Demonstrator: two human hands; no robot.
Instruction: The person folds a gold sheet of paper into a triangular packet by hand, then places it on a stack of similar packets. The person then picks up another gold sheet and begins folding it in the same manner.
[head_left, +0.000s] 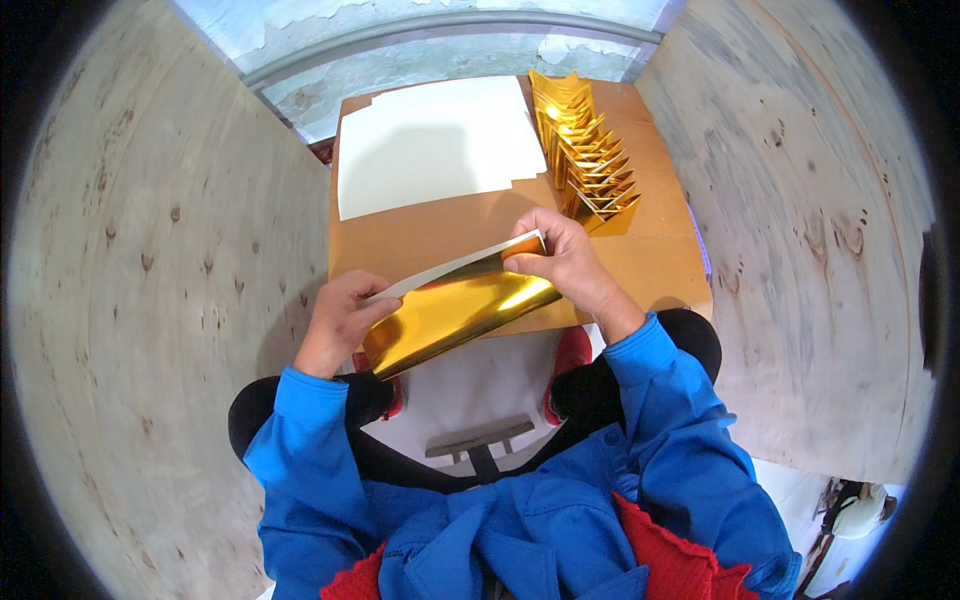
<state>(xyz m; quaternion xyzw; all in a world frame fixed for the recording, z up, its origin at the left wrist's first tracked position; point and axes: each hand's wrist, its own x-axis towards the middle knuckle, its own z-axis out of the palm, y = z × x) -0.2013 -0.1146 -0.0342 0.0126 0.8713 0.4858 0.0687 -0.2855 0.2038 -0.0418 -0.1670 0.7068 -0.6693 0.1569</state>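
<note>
Between my two hands I hold a sheet of shiny gold foil card (457, 304), curved over, with a strip of its white side showing along the upper edge. My left hand (346, 319) pinches its left end between thumb and fingers. At the upper right corner, my right hand (564, 262) grips it the same way. The sheet is held over the front edge of a cardboard-covered table (435, 236). Farther back on the cardboard lie white sheets (431, 150) with notched corners. Beyond my right hand stands a row of folded gold card pieces (581, 142), nested closely together.
Plywood panels rise at the left (172, 262) and right (810, 247). A grey pipe (450, 26) runs along the peeling wall behind the table. Below the table edge are my red shoes (571, 352) and a small wooden bar (480, 437). Another person (859, 510) is far off at lower right.
</note>
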